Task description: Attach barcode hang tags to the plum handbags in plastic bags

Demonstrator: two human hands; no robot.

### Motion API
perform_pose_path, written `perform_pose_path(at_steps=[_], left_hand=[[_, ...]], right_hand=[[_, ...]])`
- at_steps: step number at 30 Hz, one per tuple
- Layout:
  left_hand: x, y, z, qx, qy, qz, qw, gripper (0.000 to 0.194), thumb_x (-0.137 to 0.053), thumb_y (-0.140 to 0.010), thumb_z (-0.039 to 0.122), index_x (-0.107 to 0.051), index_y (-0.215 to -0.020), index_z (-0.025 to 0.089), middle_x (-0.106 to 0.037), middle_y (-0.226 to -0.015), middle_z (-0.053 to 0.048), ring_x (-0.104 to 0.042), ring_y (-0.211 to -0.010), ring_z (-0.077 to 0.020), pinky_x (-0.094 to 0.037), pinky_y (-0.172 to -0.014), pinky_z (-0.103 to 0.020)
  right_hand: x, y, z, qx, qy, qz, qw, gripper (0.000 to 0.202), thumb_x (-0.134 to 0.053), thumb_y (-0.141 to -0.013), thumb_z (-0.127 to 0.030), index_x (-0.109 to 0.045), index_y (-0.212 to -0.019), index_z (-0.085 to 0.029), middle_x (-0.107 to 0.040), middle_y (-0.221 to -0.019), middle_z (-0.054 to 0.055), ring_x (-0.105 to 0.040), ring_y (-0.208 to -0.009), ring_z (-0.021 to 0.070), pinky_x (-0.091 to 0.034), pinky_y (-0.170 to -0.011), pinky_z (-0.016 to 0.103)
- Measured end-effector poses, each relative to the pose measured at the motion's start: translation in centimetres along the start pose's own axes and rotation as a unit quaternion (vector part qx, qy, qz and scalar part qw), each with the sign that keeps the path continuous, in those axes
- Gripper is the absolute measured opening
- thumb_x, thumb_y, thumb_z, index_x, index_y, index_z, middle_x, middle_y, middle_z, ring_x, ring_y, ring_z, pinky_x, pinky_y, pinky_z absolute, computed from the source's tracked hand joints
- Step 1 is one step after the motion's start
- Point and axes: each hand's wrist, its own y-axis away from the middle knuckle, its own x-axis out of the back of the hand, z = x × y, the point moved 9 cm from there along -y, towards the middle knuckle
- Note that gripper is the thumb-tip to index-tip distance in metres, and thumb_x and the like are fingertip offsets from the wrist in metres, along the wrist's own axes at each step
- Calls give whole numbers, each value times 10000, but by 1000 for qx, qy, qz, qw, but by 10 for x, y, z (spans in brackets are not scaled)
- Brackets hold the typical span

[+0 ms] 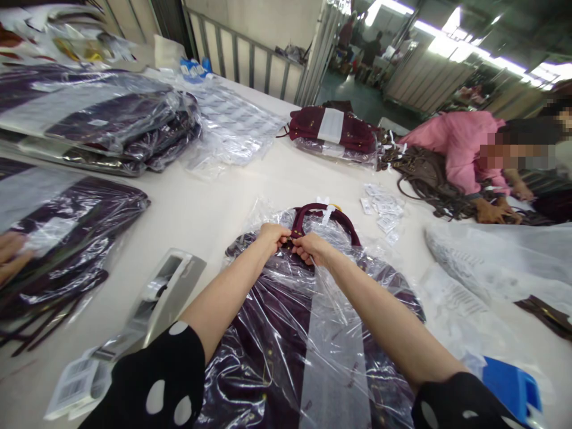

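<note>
In front of me lies a dark maroon handbag (286, 322) inside a clear plastic bag (250, 381), with a pale paper band (333, 357) across its body. Its rolled maroon handle (348, 223) stands out at the top, and a white tag fastener (328, 213) is looped on it. My left hand (273, 236) is closed in a pinch at the handle's left base. Close beside it, my right hand (311, 247) pinches at the same spot, with loose plastic around the wrist. Small gold fittings show between the fingers; exactly what each hand grips is hidden.
A grey tape dispenser (167, 298) stands left. Bagged handbags (102, 119) are stacked far left; another person's hand (13, 256) touches one nearer. White labels (384, 205) and maroon bags (333, 128) lie ahead. A person in pink (460, 149) leans over brown bags. A blue object (512, 387) sits right.
</note>
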Motion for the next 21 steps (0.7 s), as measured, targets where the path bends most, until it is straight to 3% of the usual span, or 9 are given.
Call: perform_pose_path(at_steps=[8, 14, 17, 21], left_hand=[[4, 4, 3, -10, 35, 51, 998, 72, -604, -695, 73, -558, -643, 94, -413, -401, 77, -380, -368, -39, -280, -366, -169], [11, 10, 6, -47, 56, 87, 994, 202, -537, -832, 286, -536, -729, 113, -465, -551, 63, -380, -416, -31, -326, -390, -163], [18, 11, 8, -65, 51, 110, 991, 169, -551, -818, 258, -529, -711, 129, -455, -529, 66, -371, -414, -37, -313, -392, -169], [18, 28, 22, -117, 14, 129, 985, 119, -625, -674, 153, -514, -632, 164, -420, -428, 73, -381, -393, -65, -293, -401, -197]], right_hand=[[4, 2, -5, 58, -65, -27, 996, 206, -481, -874, -157, -492, -672, -115, -443, -434, -35, -380, -343, 51, -310, -329, 149], [10, 6, -7, 123, -112, -76, 983, 103, -623, -741, -70, -560, -665, -100, -546, -519, -4, -486, -450, 72, -389, -433, 163], [7, 6, -7, 132, -137, -110, 976, 149, -660, -650, -16, -554, -629, -119, -558, -516, -18, -507, -466, 86, -402, -468, 179], [10, 10, -5, 152, -163, -96, 970, 189, -723, -580, -41, -563, -619, -133, -567, -522, -28, -504, -469, 94, -411, -503, 205]])
